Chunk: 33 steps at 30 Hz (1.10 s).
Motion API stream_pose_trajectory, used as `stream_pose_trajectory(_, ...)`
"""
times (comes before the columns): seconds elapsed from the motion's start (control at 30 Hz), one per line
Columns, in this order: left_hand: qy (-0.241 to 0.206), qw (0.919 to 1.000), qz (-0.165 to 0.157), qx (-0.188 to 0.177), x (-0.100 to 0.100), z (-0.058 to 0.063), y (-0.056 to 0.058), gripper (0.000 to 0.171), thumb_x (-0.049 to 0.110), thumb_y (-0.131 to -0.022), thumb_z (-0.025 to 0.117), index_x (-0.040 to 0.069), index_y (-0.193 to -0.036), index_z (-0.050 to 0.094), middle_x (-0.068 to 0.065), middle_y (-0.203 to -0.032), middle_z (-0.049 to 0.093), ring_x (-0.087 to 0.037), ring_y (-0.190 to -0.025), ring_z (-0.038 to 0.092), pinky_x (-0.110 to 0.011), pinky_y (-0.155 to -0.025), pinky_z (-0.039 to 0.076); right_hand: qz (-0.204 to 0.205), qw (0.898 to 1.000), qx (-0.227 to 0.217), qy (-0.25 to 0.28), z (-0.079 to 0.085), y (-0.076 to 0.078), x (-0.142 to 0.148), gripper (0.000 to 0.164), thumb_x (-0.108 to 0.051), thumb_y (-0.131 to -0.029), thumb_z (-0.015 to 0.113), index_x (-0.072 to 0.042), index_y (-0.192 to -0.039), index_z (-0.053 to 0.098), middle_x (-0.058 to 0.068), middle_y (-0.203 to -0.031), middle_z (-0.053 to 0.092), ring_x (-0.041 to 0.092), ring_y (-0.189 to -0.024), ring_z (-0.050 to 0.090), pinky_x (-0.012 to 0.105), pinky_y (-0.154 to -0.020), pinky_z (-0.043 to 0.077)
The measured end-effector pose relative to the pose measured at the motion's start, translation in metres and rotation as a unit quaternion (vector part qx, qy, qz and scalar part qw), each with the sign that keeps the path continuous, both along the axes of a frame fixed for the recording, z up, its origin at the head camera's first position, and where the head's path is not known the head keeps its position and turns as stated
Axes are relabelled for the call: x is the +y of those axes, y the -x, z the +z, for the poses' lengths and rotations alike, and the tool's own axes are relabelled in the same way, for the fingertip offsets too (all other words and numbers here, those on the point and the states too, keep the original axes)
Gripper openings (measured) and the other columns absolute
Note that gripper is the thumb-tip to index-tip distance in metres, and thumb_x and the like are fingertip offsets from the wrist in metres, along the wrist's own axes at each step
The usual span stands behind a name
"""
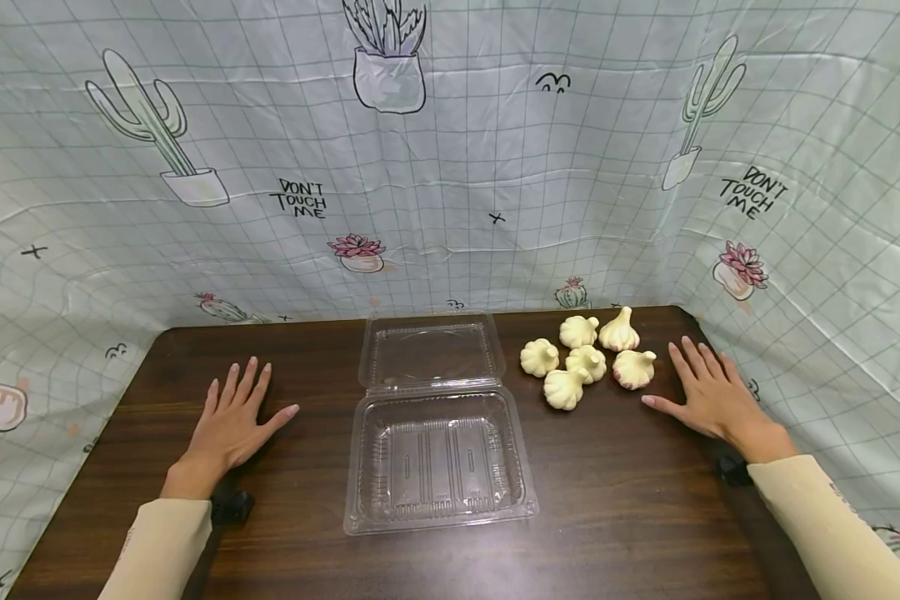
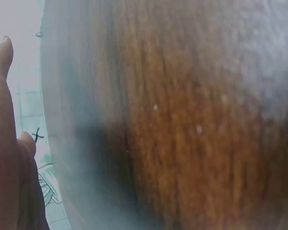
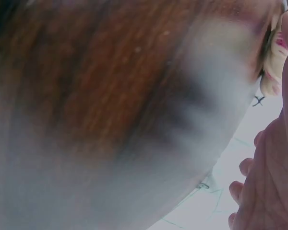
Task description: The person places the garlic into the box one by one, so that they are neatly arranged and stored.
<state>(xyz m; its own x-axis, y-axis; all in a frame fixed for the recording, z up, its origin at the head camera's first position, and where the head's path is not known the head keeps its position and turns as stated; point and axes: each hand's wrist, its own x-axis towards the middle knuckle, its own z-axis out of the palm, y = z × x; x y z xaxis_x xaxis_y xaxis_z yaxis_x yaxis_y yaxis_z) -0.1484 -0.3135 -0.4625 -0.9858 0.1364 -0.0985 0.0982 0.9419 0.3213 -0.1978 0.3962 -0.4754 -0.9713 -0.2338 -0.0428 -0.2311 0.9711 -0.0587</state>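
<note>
Bright head view; blurred wrist views; tabletop (image 1: pixel 615 500) gleaming

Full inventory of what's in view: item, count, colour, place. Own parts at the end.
Table: 1, dark brown, under the goods
Garlic: 6 bulbs, cream with some pink, on the table right of the container
Container: 1, clear, mid-table, nothing inside
Lid: 1, clear, folded open behind the container
Cloth: count unclear, pale with grid and cactus prints, behind and beside the table
Wrist cameras: 2, black, one at each wrist
Sleeves: 2, cream, one on each arm
Left hand: 1, bare, table's left side
Right hand: 1, bare, table's right edge
</note>
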Motion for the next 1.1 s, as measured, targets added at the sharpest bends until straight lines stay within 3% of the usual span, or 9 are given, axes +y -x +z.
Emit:
stream_pose_trajectory(0.4,-0.007,0.9999,-0.008,-0.011,0.014,0.000,-0.004,0.100,0.068,-0.104,0.047,-0.001,-0.168,0.013,-0.025,-0.174,-0.001,-0.049,-0.160,-0.005,-0.065,-0.126,-0.010,0.004,1.000,0.001,0.000,0.004,0.003,-0.009,0.103,-0.068,-0.103,0.050,0.010,-0.163,0.020,0.037,-0.167,0.016,0.059,-0.151,0.020,0.073,-0.121,0.011)
stream_pose_trajectory(1.1,-0.019,0.9984,-0.051,0.017,0.052,0.007,-0.019,0.092,0.062,-0.106,0.049,0.002,-0.168,0.019,-0.022,-0.175,0.008,-0.046,-0.161,0.003,-0.064,-0.128,-0.003,0.032,0.999,0.034,-0.005,0.002,0.007,-0.022,0.089,-0.058,-0.108,0.050,0.011,-0.160,0.028,0.041,-0.159,0.031,0.060,-0.142,0.034,0.072,-0.119,0.018)
